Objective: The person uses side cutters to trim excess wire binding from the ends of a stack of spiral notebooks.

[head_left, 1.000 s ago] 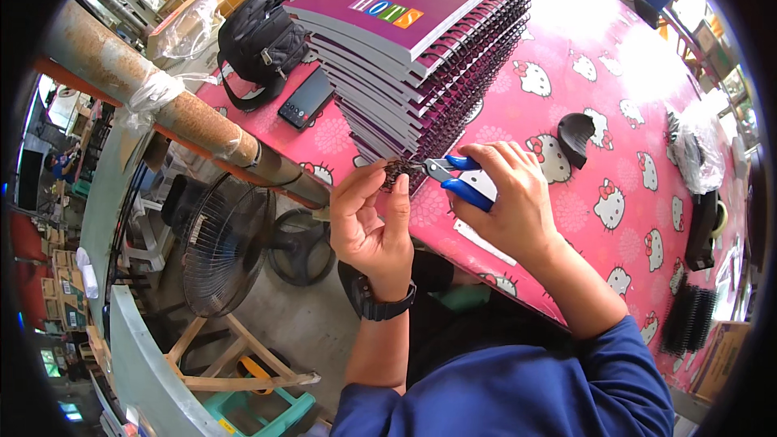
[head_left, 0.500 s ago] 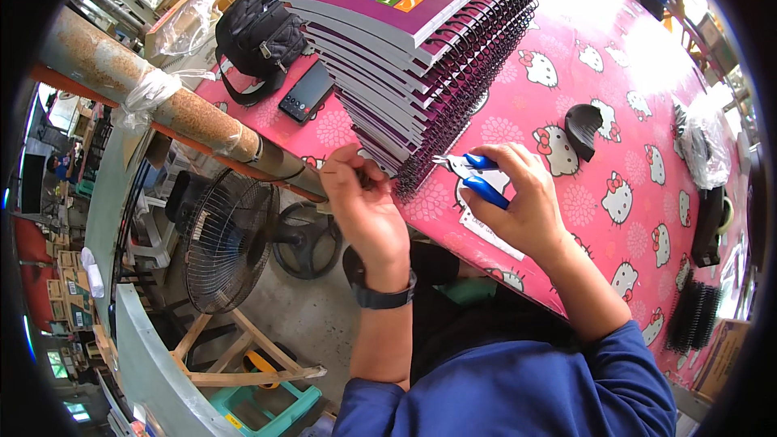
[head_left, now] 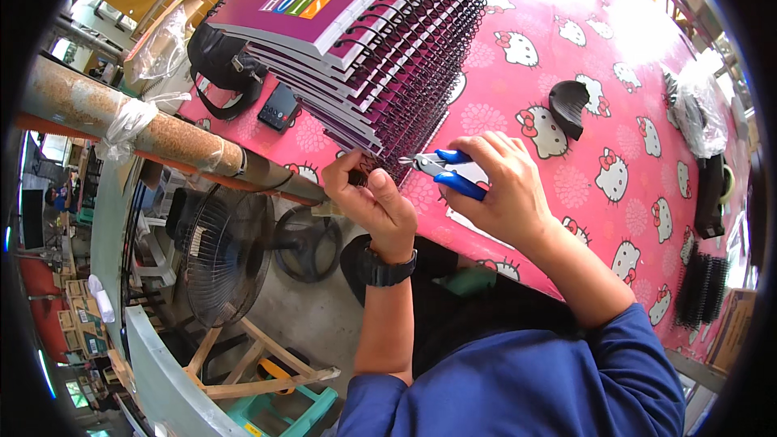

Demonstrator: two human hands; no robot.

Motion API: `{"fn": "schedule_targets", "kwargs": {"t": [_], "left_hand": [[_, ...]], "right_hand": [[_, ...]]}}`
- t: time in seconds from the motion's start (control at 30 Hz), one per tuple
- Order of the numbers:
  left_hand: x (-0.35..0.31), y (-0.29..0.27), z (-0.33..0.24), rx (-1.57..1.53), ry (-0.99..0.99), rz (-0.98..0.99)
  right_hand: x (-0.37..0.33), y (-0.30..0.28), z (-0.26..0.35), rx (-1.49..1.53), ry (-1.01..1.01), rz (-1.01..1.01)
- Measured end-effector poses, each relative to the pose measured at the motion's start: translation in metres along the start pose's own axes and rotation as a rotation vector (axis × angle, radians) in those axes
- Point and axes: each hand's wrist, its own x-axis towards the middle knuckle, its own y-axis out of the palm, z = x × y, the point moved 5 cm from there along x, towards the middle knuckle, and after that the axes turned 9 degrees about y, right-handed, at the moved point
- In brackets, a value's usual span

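My right hand [head_left: 510, 186] is closed round blue-handled wire cutters [head_left: 449, 168]. Their metal jaws point left and reach the black coil bindings at the near end of a tall stack of spiral-bound notebooks [head_left: 324, 20]. Purple covers and white page edges show in the stack, with the coils [head_left: 421, 73] along its right side. At the stack's near lower corner is my left hand [head_left: 376, 206], palm up, fingers curled and thumb raised close to the cutter tips. What its fingers grip, if anything, is hidden against the corner.
A phone [head_left: 278, 107] and a black bag [head_left: 222, 69] lie left of the stack. On the pink-covered table [head_left: 571, 186] are a curved black piece [head_left: 569, 109], a tape dispenser [head_left: 712, 198] and black coils [head_left: 700, 291]. A rusty pole [head_left: 178, 129] and fan [head_left: 227, 255] stand left.
The wire cutters have moved left and down to the coil ends. My left hand has turned, its thumb now raised. The stack, like the whole view, appears shifted left.
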Motion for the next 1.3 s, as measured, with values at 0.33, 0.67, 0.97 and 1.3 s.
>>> {"fn": "schedule_targets", "kwargs": {"t": [0.33,0.67,0.97,1.3], "left_hand": [[0.001,0.000,-0.002,0.122,0.049,0.041],[0.001,0.004,-0.001,0.142,0.081,0.013],[0.000,0.003,0.001,0.084,0.033,-0.044],[-0.004,0.002,0.003,0.178,0.044,-0.064]], "right_hand": [[0.003,0.015,0.004,0.076,0.057,0.132],[0.008,0.001,0.013,-0.005,-0.145,-0.113],[0.002,0.017,-0.006,0.126,0.163,0.261],[0.003,0.012,0.006,-0.011,-0.050,-0.029]]}}
